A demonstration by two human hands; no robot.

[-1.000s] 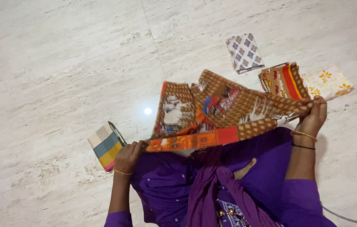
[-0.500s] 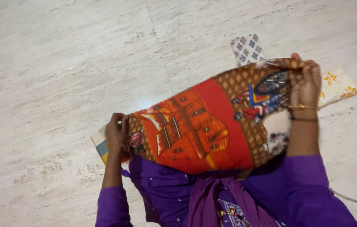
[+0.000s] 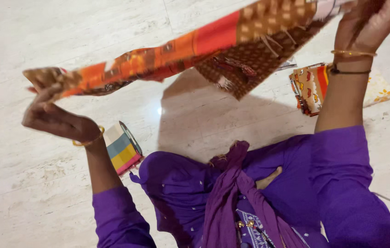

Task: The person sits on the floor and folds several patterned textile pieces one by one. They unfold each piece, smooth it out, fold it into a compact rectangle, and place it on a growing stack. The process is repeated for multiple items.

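Note:
A long brown, red and orange printed cloth is stretched in the air between both hands, high over the floor. My left hand pinches its left corner at the left of the view. My right hand grips the other end at the top right, wrist bent, with a gold bangle and a dark thread on it. The cloth's loose middle hangs down below the stretched edge and casts a shadow on the floor. I sit on the floor in purple clothes.
A folded cloth with grey, blue, yellow and pink stripes lies on the pale stone floor by my left knee. At the right lie a folded orange and red printed cloth and a folded white cloth with yellow flowers.
Both hands have lifted the printed cloth from lap height up high and pulled it apart, so it is now stretched flat in the air. The folded white and blue cloth is now hidden behind it.

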